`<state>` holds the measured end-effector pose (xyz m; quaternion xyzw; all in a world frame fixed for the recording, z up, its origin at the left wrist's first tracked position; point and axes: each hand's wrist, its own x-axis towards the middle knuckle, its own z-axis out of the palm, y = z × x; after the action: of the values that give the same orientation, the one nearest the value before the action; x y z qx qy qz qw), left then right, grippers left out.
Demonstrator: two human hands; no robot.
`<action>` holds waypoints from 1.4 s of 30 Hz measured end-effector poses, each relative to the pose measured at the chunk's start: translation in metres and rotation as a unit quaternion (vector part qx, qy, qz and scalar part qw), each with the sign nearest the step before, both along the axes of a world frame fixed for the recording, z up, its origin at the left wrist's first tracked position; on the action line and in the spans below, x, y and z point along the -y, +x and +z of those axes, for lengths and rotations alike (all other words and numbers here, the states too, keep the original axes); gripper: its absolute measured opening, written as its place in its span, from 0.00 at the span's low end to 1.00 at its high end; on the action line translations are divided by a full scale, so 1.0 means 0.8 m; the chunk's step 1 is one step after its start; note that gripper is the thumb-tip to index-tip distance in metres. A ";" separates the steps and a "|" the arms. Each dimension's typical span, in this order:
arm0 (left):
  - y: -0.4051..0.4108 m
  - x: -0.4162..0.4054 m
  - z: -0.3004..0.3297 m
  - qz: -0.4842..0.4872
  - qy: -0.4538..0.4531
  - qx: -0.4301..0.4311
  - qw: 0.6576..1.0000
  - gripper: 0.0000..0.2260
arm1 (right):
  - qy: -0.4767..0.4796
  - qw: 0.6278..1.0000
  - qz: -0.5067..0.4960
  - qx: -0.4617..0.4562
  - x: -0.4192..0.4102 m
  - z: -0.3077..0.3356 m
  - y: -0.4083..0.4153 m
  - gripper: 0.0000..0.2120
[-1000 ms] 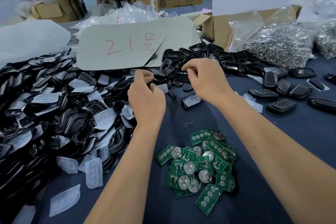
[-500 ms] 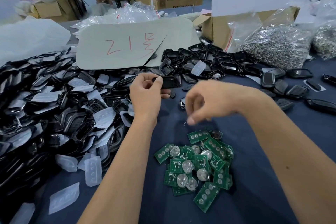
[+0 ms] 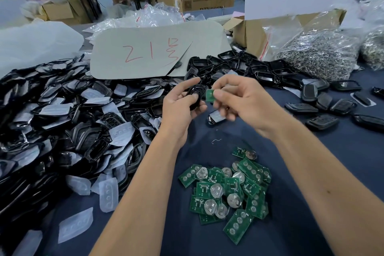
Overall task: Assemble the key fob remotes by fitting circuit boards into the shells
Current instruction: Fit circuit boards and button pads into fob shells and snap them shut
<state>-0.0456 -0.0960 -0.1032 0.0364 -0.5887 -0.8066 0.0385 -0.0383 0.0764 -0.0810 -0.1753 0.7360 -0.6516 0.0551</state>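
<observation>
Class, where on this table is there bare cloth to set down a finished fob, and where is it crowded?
Bare cloth lies between the forearms, above the circuit board pile, and right of that pile. The shell heap crowds the left; more shells crowd the far middle.

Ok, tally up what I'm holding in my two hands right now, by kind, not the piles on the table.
Black shell: 1, gripped in the left hand
Green circuit board: 1, pinched in the right hand
Total: 2
</observation>
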 end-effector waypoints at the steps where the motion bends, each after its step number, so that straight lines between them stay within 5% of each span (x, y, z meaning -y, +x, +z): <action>1: 0.000 0.000 0.000 -0.007 0.003 -0.001 1.000 0.14 | -0.046 0.997 -0.057 -0.009 0.002 -0.010 -0.002 0.08; 7: 0.002 -0.004 -0.005 0.047 -0.076 -0.010 0.996 0.05 | -0.157 0.970 -0.185 -0.009 0.012 -0.039 0.002 0.05; 13: 0.003 -0.008 -0.008 0.063 -0.136 -0.019 0.989 0.08 | -0.155 0.958 -0.238 -0.051 0.020 -0.048 0.006 0.04; 17: 0.003 -0.006 -0.009 0.071 -0.123 -0.008 0.990 0.14 | -0.148 0.956 -0.248 -0.059 0.020 -0.050 0.006 0.04; 29: 0.002 -0.010 -0.013 0.119 -0.059 -0.006 0.991 0.06 | -0.160 0.938 -0.301 -0.069 0.021 -0.048 0.004 0.07; 42: 0.007 -0.013 -0.010 0.045 -0.061 0.005 0.997 0.06 | -0.078 0.951 -0.276 -0.118 0.027 -0.048 0.009 0.05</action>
<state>-0.0401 -0.0855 -0.1112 0.0648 -0.6350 -0.7663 0.0739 -0.0314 0.0551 -0.1191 -0.0453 0.7039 -0.6712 -0.2280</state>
